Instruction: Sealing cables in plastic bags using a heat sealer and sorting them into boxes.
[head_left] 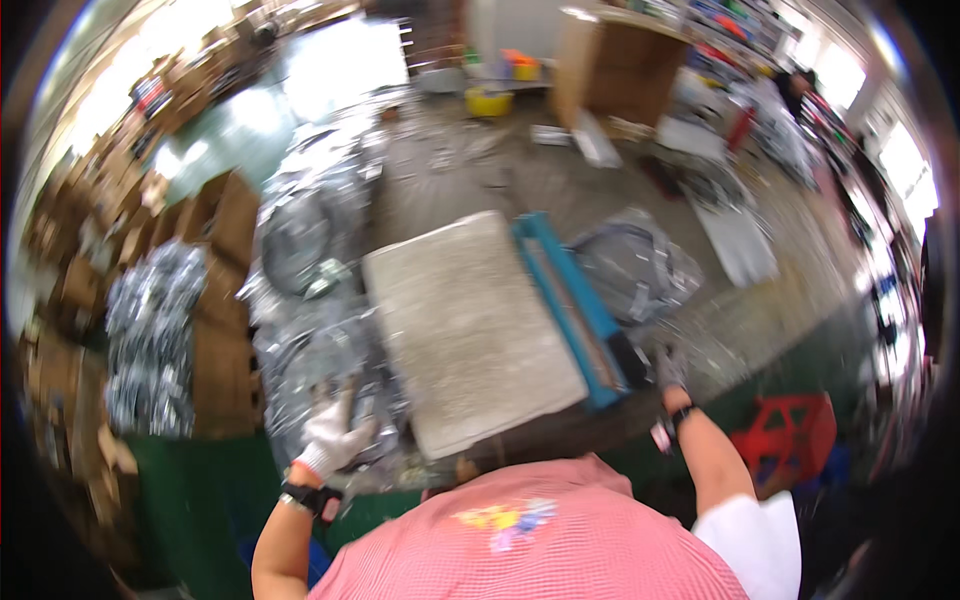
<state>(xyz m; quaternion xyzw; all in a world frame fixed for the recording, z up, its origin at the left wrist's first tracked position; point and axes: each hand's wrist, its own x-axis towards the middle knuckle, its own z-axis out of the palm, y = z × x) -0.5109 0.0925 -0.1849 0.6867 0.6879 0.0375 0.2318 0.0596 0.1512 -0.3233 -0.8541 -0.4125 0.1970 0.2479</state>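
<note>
My left hand (338, 430), in a white glove, has its fingers spread over clear plastic bags (325, 365) at the left of the table. Rounded, coiled shapes show inside these bags, but their kind is unclear. My right hand (670, 366), also gloved, is beside the black near end of a long blue bar-shaped device (568, 305) with a slot along it. Motion blur hides its finger positions. Just beyond that hand lies a clear bag (640, 262) with a dark coiled, hose-like thing in it. Between my hands is a flat, pale grey-beige board (475, 335).
Cardboard boxes (222, 375) stand left of the table, one topped with a stack of clear bags (155, 335). At the table's back are a large open carton (620, 70), a yellow bin (488, 102) and white strips (735, 235). A red stool (790, 435) stands at right.
</note>
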